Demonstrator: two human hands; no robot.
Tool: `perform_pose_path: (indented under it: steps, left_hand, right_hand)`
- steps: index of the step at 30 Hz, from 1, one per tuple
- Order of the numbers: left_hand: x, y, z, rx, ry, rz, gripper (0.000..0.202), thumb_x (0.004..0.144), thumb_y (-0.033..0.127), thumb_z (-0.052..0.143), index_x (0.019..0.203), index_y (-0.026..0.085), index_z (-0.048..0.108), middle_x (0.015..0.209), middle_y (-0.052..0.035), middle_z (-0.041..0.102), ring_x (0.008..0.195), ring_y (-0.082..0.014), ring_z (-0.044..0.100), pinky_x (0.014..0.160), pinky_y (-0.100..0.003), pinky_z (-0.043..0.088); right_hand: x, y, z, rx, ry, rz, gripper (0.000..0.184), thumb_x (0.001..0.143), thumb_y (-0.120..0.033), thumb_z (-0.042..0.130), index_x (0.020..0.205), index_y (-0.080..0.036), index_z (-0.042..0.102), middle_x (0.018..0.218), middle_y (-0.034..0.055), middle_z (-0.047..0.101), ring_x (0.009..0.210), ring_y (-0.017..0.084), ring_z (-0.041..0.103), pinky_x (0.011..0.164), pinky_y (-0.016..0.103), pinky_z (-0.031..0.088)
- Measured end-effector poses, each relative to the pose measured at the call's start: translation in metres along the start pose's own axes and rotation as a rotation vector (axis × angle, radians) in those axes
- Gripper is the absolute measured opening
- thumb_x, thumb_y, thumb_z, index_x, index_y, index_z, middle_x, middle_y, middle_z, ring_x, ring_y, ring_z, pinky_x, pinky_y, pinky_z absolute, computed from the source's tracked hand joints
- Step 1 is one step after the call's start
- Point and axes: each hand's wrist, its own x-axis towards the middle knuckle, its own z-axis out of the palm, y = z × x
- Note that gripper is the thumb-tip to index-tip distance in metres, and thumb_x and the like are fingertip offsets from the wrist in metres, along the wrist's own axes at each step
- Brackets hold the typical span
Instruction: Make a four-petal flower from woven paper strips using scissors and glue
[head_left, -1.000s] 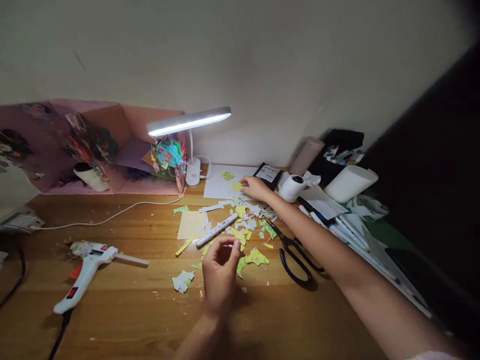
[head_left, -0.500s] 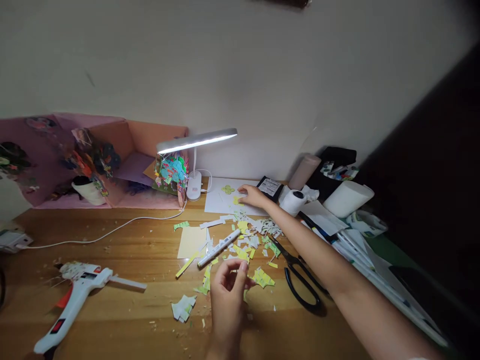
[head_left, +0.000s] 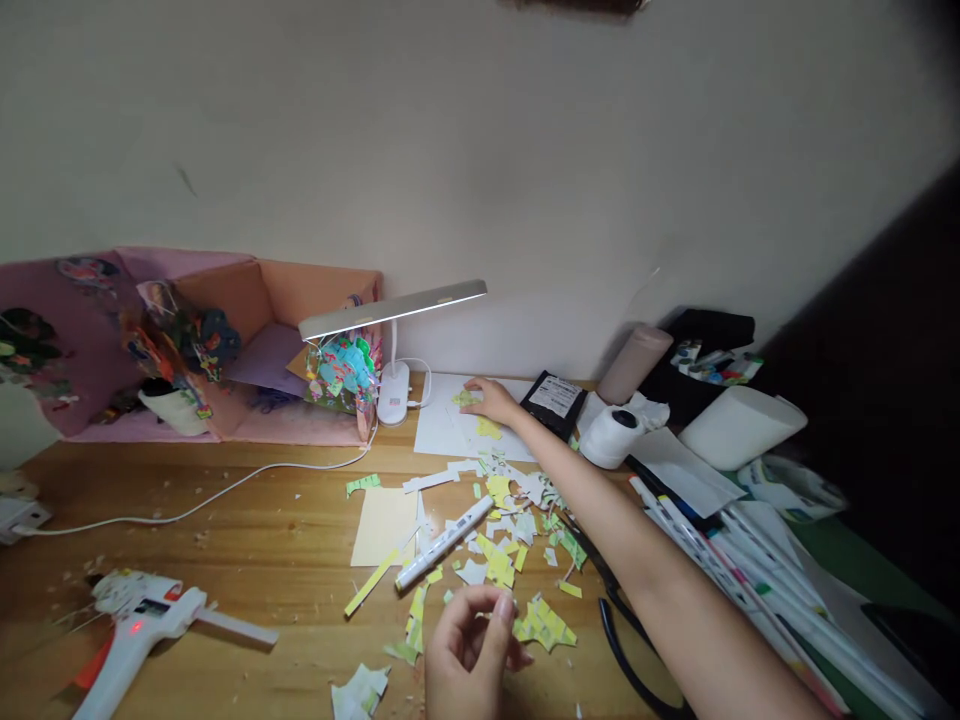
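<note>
My right hand (head_left: 493,401) reaches far across the wooden desk and lies flat, fingers stretched out, on a white sheet (head_left: 442,437). Its fingertips touch a small green paper cutout (head_left: 459,398), and a yellow piece (head_left: 489,429) lies just below the hand. My left hand (head_left: 471,652) hovers near the desk's front edge with thumb and fingers curled into a pinch; what they hold is too small to make out. Between the hands lies a pile of yellow, green and white paper scraps (head_left: 510,520) with a white marker (head_left: 442,543) among them.
Black scissors (head_left: 626,655) lie under my right forearm. A glue gun (head_left: 139,625) sits front left, its cord trailing back. A lit desk lamp (head_left: 394,305), pink cardboard box (head_left: 247,300), tape roll (head_left: 611,435), black packet (head_left: 555,397) and several pens (head_left: 735,560) crowd the back and right.
The view has tilted up, so the desk items sit lower in frame. My right hand slid a little left onto the green cutout. My left hand stays pinched.
</note>
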Motion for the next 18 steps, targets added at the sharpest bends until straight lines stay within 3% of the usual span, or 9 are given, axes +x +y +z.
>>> perform_pose_path:
  steps: [8, 11, 14, 18]
  left_hand:
    - [0.003, 0.001, -0.003, -0.016, 0.005, 0.039, 0.044, 0.05, 0.056, 0.078, 0.064, 0.016, 0.065, 0.059, -0.0018, 0.06, 0.045, -0.0119, 0.054, 0.047, -0.023, 0.046]
    - [0.004, 0.005, -0.007, 0.015, -0.008, 0.084, 0.04, 0.056, 0.051, 0.077, 0.069, 0.015, 0.067, 0.062, -0.0015, 0.062, 0.05, -0.012, 0.056, 0.051, -0.021, 0.046]
    - [0.006, 0.011, -0.011, 0.08, -0.052, 0.122, 0.035, 0.063, 0.045, 0.074, 0.075, 0.014, 0.068, 0.064, -0.0018, 0.063, 0.056, -0.0128, 0.059, 0.055, -0.021, 0.047]
    - [0.014, 0.017, -0.017, 0.06, -0.038, 0.27, 0.03, 0.067, 0.038, 0.072, 0.078, 0.011, 0.067, 0.064, -0.0016, 0.062, 0.056, -0.0109, 0.058, 0.056, -0.021, 0.048]
  right_hand:
    - [-0.009, -0.005, -0.006, 0.158, 0.083, -0.058, 0.03, 0.089, -0.03, 0.055, 0.116, -0.017, 0.055, 0.118, 0.008, 0.058, 0.1, 0.022, 0.06, 0.083, 0.044, 0.051]
    - [-0.024, -0.016, -0.018, 0.235, 0.107, -0.091, 0.034, 0.082, -0.027, 0.066, 0.113, -0.016, 0.057, 0.117, 0.009, 0.06, 0.103, 0.023, 0.059, 0.088, 0.045, 0.049]
    - [-0.056, -0.032, -0.033, 0.349, 0.099, -0.111, 0.054, 0.063, -0.023, 0.08, 0.112, -0.016, 0.057, 0.117, 0.0118, 0.062, 0.108, 0.022, 0.058, 0.096, 0.041, 0.045]
    - [-0.131, -0.063, -0.048, 0.548, 0.021, -0.122, 0.061, 0.063, -0.03, 0.078, 0.118, -0.021, 0.052, 0.121, 0.0098, 0.061, 0.107, 0.019, 0.06, 0.097, 0.039, 0.046]
